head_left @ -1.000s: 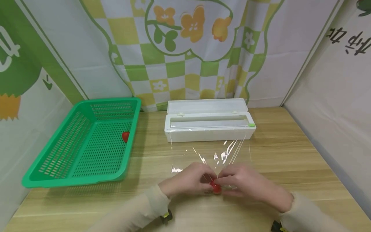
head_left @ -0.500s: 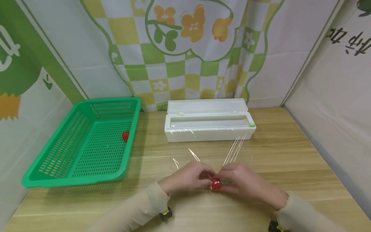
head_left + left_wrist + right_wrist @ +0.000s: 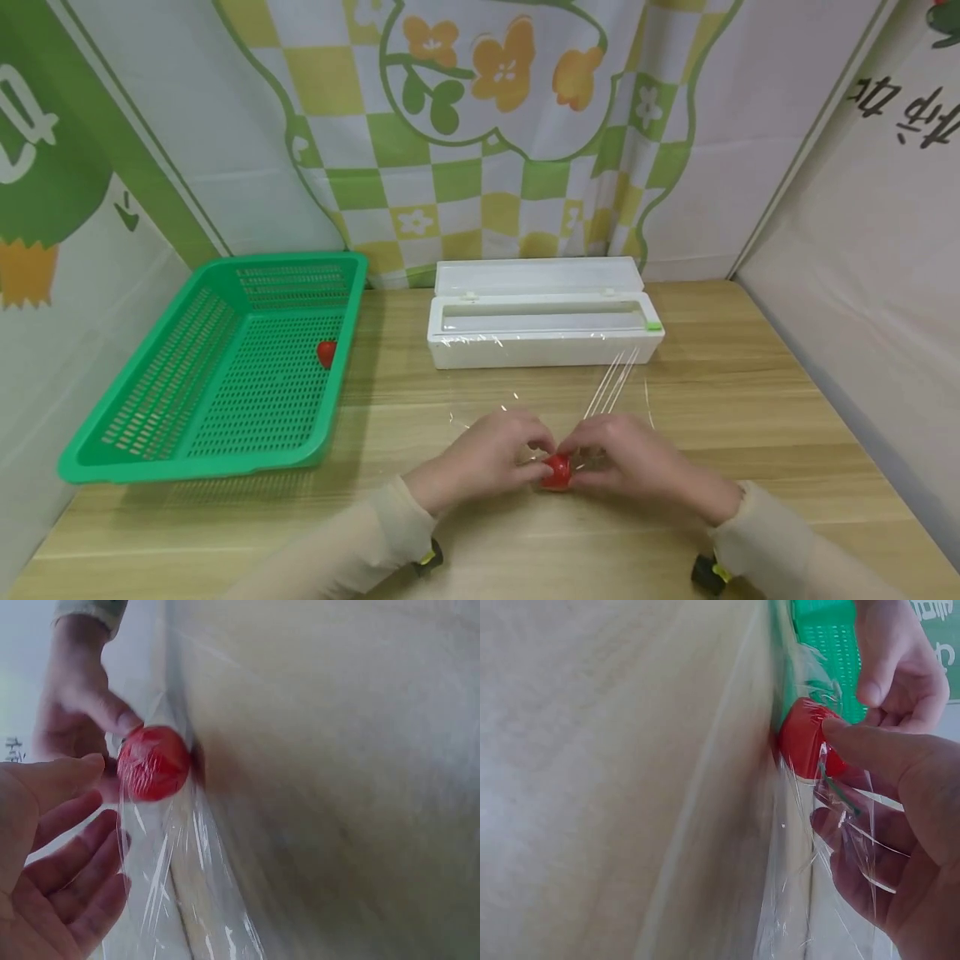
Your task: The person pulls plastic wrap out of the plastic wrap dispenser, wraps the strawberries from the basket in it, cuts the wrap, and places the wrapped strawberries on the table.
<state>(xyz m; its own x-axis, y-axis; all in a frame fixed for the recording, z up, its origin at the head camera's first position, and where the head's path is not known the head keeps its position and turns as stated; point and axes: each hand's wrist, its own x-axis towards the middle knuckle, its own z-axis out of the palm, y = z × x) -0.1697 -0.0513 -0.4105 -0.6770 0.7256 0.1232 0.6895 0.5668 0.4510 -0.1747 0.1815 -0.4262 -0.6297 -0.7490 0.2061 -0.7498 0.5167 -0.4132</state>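
Observation:
A small round red fruit (image 3: pixel 154 763), covered in wrinkled clear cling film (image 3: pixel 791 825), is between the two hands just above the table. A thin green stem (image 3: pixel 840 795) shows through the film. My right hand (image 3: pixel 637 458) holds the fruit, its thumb pressed on the red side and its fingers curled behind the film. Close on the other side is my left hand (image 3: pixel 495 458); in both wrist views its thumb stands slightly apart from the fruit, with the other fingers loosely bent. From the white cling film box (image 3: pixel 547 350) the sheet stretches toward the hands.
The box stands at the back of the wooden table (image 3: pixel 750 400) with its lid up and a green slider (image 3: pixel 653 326) at its right end. At left is a green basket (image 3: pixel 322 442) with another red fruit (image 3: pixel 326 353) inside. Patterned cloth walls (image 3: pixel 480 175) enclose the table.
The hands have worked the wrapped fruit slightly away from the body, toward the box. The film's creases have shifted, with fewer on its left side. Basket and box stay put.

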